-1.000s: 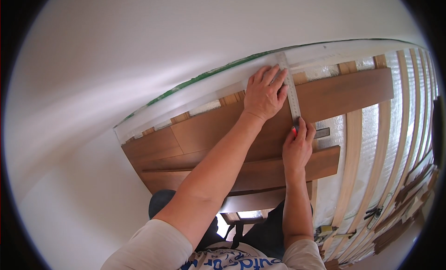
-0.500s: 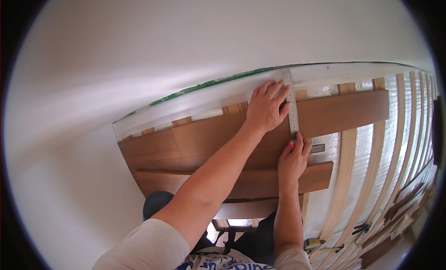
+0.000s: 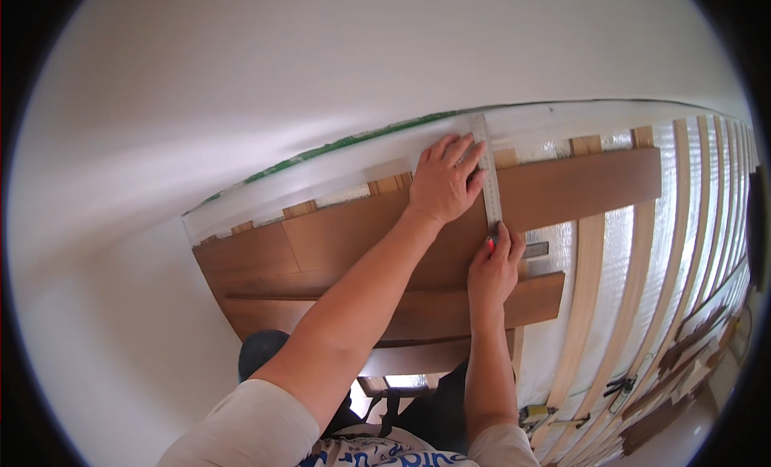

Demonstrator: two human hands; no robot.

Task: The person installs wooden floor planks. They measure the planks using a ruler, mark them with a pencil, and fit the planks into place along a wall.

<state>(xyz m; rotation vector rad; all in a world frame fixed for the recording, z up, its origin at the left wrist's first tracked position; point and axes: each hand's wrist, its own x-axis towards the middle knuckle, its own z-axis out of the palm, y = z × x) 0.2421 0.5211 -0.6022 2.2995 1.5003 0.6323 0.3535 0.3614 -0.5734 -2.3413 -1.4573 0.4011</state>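
A flat steel ruler [image 3: 491, 200] lies across a brown floorboard [image 3: 590, 187], its far end reaching the white strip at the wall's foot. My left hand [image 3: 450, 182] rests flat on the board, fingers spread, the fingertips at the ruler's left edge. At the ruler's near end, my right hand [image 3: 493, 276] is closed in a pinch. A small red thing that looks like a pencil [image 3: 491, 244] shows between its thumb and fingers; most of it is hidden. Just right of that hand, a short grey metal bar [image 3: 536, 249] sticks out.
A loose brown plank [image 3: 534, 300] lies nearer me, over the laid boards. Wooden battens [image 3: 585, 282] run over silvery foil on the right. Tools [image 3: 536, 416] and a pile of board offcuts [image 3: 662, 411] lie at lower right. A white wall [image 3: 104, 266] bounds the left side.
The whole view has shifted slightly, so boards, ruler and hands all appear a little further left. Against the boards, both hands and the ruler keep nearly the same place.
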